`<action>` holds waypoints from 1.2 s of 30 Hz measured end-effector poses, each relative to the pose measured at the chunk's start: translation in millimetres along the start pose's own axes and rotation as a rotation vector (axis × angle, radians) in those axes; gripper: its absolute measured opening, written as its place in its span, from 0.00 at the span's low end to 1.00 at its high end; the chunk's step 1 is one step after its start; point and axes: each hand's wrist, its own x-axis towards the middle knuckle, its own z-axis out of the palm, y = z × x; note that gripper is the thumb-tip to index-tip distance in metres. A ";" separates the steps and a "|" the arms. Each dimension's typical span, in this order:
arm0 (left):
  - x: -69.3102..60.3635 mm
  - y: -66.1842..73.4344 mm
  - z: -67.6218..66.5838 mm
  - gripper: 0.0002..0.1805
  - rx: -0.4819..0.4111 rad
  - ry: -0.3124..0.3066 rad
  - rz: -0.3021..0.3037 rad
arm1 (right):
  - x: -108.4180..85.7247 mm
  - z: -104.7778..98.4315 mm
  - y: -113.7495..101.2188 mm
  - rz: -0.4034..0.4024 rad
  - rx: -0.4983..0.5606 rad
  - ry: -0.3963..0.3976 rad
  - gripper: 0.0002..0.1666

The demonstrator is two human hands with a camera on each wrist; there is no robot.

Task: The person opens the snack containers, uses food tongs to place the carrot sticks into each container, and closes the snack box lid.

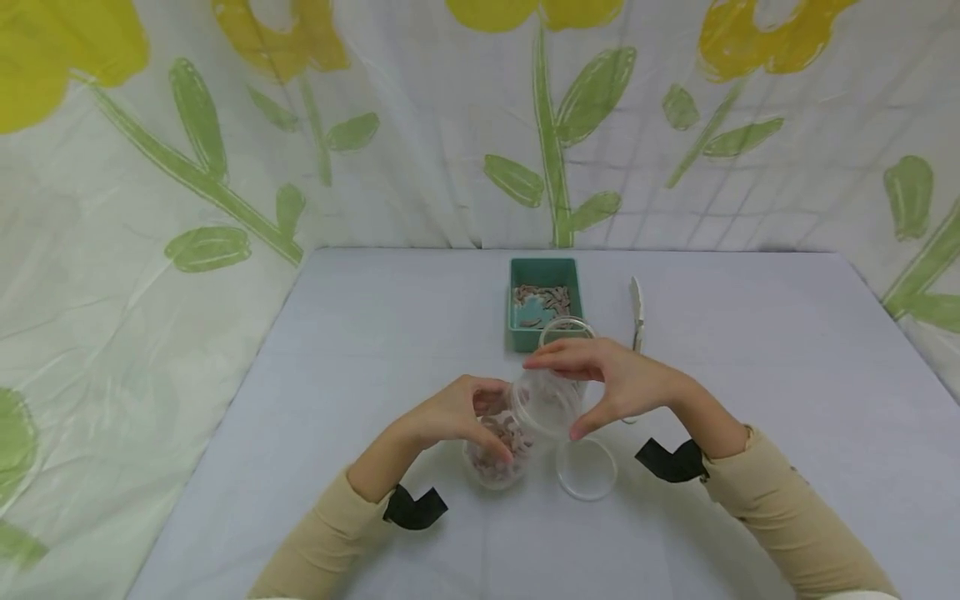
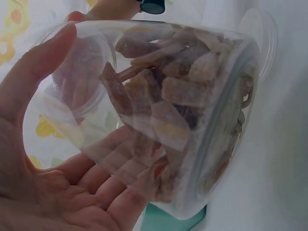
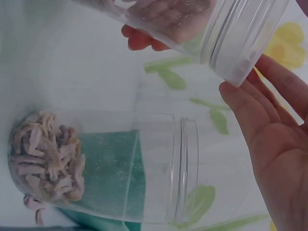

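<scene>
My left hand (image 1: 455, 412) grips a clear plastic jar (image 2: 144, 101) of pale brown strips, thumb on one side and fingers on the other. In the head view that jar tilts slightly toward my right hand (image 1: 626, 379). The right thumb and fingers hold a clear round lid (image 1: 547, 406) by its edges at the jar's mouth; whether it is seated, I cannot tell. Behind the lid stands a second clear jar (image 3: 159, 163), its top uncovered and strips (image 3: 48, 159) at its bottom.
A teal tray (image 1: 522, 340) with scattered strips (image 1: 555, 300) stands at the back, behind the second jar. To its right lies a long white-bladed utensil (image 1: 637, 308), perhaps a knife, its near end partly hidden. Another clear lid (image 1: 587, 498) lies near my right wrist.
</scene>
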 end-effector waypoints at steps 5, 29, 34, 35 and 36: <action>0.3 -0.6 1.0 0.36 -0.025 -0.031 -0.002 | 0.5 0.5 1.3 -0.021 0.004 -0.027 0.45; -2.9 6.4 9.4 0.41 0.044 0.253 -0.051 | 2.0 9.9 0.4 0.174 -0.081 0.166 0.45; -0.9 7.6 14.6 0.44 0.179 0.398 -0.023 | 5.4 12.9 -0.1 0.231 -0.081 0.248 0.44; -0.3 8.3 16.0 0.44 0.218 0.438 -0.019 | 6.1 13.6 -0.5 0.243 -0.076 0.270 0.44; 0.5 9.0 17.5 0.44 0.251 0.476 -0.012 | 7.0 14.4 -1.2 0.254 -0.069 0.291 0.43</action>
